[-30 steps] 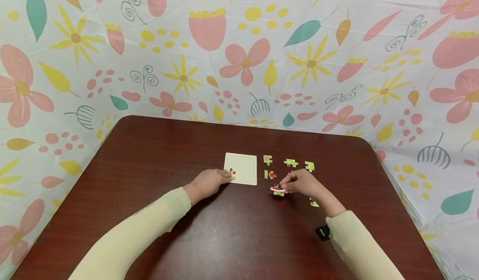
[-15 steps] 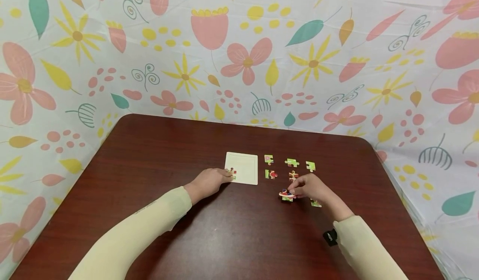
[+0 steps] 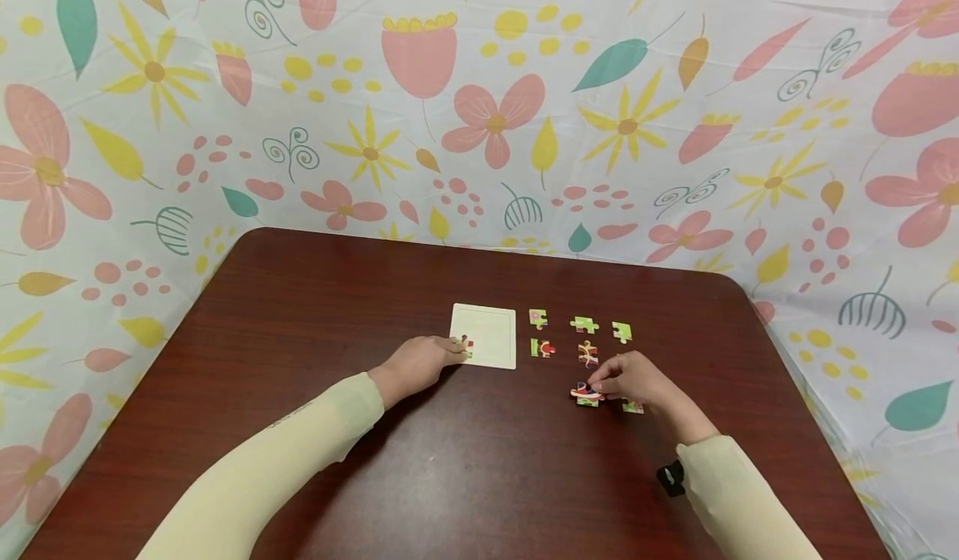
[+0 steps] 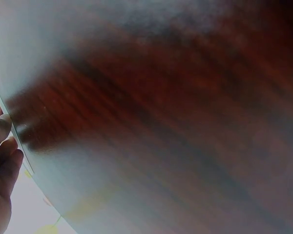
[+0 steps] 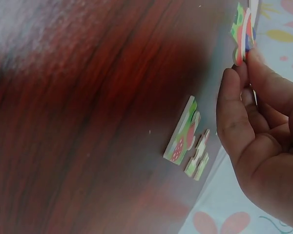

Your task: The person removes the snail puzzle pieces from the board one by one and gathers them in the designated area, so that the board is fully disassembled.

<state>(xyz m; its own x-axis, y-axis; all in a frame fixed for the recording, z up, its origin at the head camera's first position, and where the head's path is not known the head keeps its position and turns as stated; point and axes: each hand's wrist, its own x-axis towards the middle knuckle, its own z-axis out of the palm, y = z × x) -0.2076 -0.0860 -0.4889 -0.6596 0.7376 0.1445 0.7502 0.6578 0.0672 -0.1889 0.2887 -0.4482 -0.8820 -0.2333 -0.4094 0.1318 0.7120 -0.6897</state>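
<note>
My left hand (image 3: 415,369) grips the lower left corner of a white square puzzle board (image 3: 494,335), its fingertips beside a small puzzle piece (image 3: 469,346) lying in that corner. In the left wrist view, the left fingers (image 4: 5,165) curl at the board's edge. My right hand (image 3: 633,379) pinches a puzzle piece (image 3: 587,392) with red, white, blue and green on it, between thumb and fingertips. The right wrist view shows this held piece (image 5: 243,34) tilted at the fingertips. A green piece (image 3: 633,407) lies partly behind the right hand.
Several loose puzzle pieces lie right of the board, among them a pink-flower piece (image 3: 538,319), a green piece (image 3: 584,324), a corner piece (image 3: 622,332), a red-and-green piece (image 3: 542,348) and another piece (image 3: 588,353). The dark brown table (image 3: 419,477) meets a flowered cloth (image 3: 479,111).
My right hand has moved right and slightly toward me with the pinched puzzle piece, uncovering the loose piece behind it. The left hand stays at the board.
</note>
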